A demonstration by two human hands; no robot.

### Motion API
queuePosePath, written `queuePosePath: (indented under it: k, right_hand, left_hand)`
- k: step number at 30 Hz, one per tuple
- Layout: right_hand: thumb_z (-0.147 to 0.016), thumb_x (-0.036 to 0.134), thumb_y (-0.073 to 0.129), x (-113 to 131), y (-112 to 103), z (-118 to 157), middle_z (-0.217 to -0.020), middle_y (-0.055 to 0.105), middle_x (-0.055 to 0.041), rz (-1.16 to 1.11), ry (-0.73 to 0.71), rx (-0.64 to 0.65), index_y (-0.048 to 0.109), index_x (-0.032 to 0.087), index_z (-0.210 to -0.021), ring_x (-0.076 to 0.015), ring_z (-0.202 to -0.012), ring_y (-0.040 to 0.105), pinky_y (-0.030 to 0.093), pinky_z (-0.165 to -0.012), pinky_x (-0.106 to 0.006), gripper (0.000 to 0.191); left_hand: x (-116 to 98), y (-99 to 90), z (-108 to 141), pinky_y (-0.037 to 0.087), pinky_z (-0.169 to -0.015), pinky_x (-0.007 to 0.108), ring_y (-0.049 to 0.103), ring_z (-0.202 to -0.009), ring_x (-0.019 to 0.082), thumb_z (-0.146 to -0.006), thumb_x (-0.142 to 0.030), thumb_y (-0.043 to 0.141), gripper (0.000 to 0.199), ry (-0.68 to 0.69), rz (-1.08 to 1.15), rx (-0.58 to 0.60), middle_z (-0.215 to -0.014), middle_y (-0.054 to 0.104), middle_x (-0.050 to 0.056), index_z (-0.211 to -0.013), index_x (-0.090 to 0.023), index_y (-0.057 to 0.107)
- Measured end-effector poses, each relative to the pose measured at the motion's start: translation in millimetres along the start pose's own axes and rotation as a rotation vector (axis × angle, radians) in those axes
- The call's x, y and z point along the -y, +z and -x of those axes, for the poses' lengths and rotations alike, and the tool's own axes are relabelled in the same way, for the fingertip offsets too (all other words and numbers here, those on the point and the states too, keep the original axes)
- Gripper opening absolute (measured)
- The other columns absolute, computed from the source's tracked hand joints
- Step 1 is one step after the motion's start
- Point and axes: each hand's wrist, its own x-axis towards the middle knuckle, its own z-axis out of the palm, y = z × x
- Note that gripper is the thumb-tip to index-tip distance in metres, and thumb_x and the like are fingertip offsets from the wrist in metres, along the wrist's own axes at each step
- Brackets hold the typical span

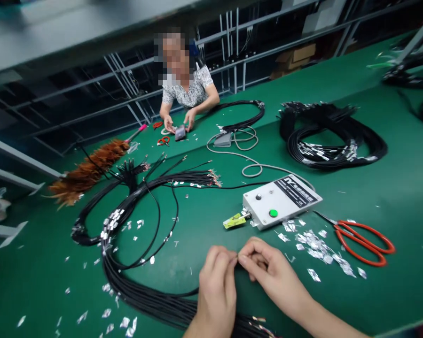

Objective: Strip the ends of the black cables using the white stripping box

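My left hand (216, 286) and my right hand (271, 272) meet near the front centre, fingertips pinched almost together. What they pinch is too small and hidden to make out. Under and beside my left hand runs a thick bundle of black cables (144, 295), its stripped ends showing below my hands. Just beyond the hands lies a grey-white box (280, 202) with a green button and a yellow-green clip (235, 220). To the right of my right hand are silvery foil scraps (315, 246) and red-handled scissors (364, 239).
Across the green table (402, 188), a person (190, 94) handles a small dark object (180, 133). Coiled black cables (334, 141) lie at the back right. A brown feather duster (91, 169) rests at the left. A grey cord (252, 169) loops behind the box.
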Motion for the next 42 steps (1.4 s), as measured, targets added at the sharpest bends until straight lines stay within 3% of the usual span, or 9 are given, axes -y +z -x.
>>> queuePosePath:
  k: [6,8,10,14,17,20,23,29,42]
  right_hand:
    - [-0.098,0.036,0.050,9,-22,-7,-0.096,0.067,-0.0064,0.551,-0.358,0.058,0.064,0.019,-0.102,-0.0164,-0.074,0.062,0.045,-0.069,-0.030,0.022]
    - [-0.098,0.038,0.053,12,-24,-12,-0.098,0.068,-0.0074,0.791,-0.513,0.088,0.063,0.018,-0.106,-0.0181,-0.076,0.062,0.041,-0.071,-0.032,0.024]
    - [-0.099,0.036,0.053,14,-22,-18,-0.088,0.069,-0.0047,0.955,-0.655,0.126,0.065,0.017,-0.095,-0.0179,-0.074,0.061,0.037,-0.068,-0.031,0.022]
    - [-0.102,0.022,0.045,15,-25,-30,-0.065,0.063,0.0015,1.066,-0.860,0.206,0.063,0.019,-0.074,-0.0137,-0.061,0.055,0.029,-0.063,-0.030,0.034]
    - [-0.100,0.023,0.050,18,-36,-42,-0.070,0.067,0.0007,1.124,-0.845,0.148,0.065,0.019,-0.076,-0.0147,-0.067,0.058,0.030,-0.066,-0.031,0.029]
    - [-0.093,0.024,0.064,25,-47,-59,-0.094,0.073,-0.0036,1.262,-0.764,0.100,0.068,0.018,-0.090,-0.0195,-0.088,0.061,0.030,-0.073,-0.032,0.008]
    - [-0.085,0.025,0.074,33,-50,-76,-0.107,0.073,-0.0058,1.380,-0.677,0.162,0.068,0.017,-0.099,-0.0235,-0.098,0.059,0.028,-0.077,-0.035,0.017]
    - [-0.087,0.018,0.069,39,-42,-91,-0.081,0.072,-0.0005,1.521,-0.555,0.365,0.067,0.019,-0.080,-0.0205,-0.084,0.058,0.024,-0.077,-0.035,0.008]
    - [-0.087,0.012,0.065,39,-42,-89,-0.074,0.069,-0.0013,1.584,-0.622,0.351,0.064,0.018,-0.074,-0.0207,-0.080,0.055,0.022,-0.076,-0.035,0.014]
  left_hand:
    - [-1,-11.1,-19,0.031,-0.046,0.020,0.041,-0.051,0.009,-0.080,-0.044,0.067,0.029,-0.426,0.391,0.021,-0.060,0.051,-0.003,-0.075,-0.016,0.060]
    - [-2,-12.8,-23,0.028,-0.045,0.018,0.037,-0.049,0.007,-0.075,-0.048,0.070,0.035,-0.455,0.439,0.043,-0.059,0.048,-0.004,-0.073,-0.016,0.058]
    - [-2,-13.0,-24,0.027,-0.045,0.019,0.035,-0.048,0.007,-0.075,-0.048,0.070,0.036,-0.450,0.430,0.061,-0.057,0.046,-0.005,-0.070,-0.016,0.056]
    - [-1,-12.3,-24,0.027,-0.047,0.020,0.037,-0.050,0.008,-0.079,-0.040,0.064,0.028,-0.379,0.308,0.075,-0.056,0.047,-0.004,-0.068,-0.016,0.055]
    - [1,-12.8,-30,0.031,-0.050,0.020,0.042,-0.053,0.009,-0.080,-0.035,0.061,0.023,-0.326,0.241,0.040,-0.059,0.050,-0.003,-0.068,-0.016,0.056]
    - [4,-14.2,-41,0.031,-0.049,0.020,0.042,-0.052,0.009,-0.077,-0.035,0.061,0.021,-0.349,0.271,0.010,-0.059,0.051,-0.003,-0.069,-0.016,0.056]
    - [9,-15.3,-53,0.030,-0.047,0.019,0.041,-0.049,0.008,-0.073,-0.037,0.062,0.022,-0.377,0.298,0.001,-0.057,0.050,-0.004,-0.069,-0.017,0.055]
    - [16,-12.6,-65,0.034,-0.049,0.020,0.046,-0.051,0.010,-0.074,-0.035,0.060,0.019,-0.322,0.237,-0.045,-0.059,0.052,-0.003,-0.070,-0.017,0.055]
    - [31,-1.3,-72,0.031,-0.049,0.021,0.045,-0.051,0.011,-0.078,-0.031,0.057,0.015,-0.285,0.135,-0.021,-0.059,0.052,-0.003,-0.070,-0.019,0.054]
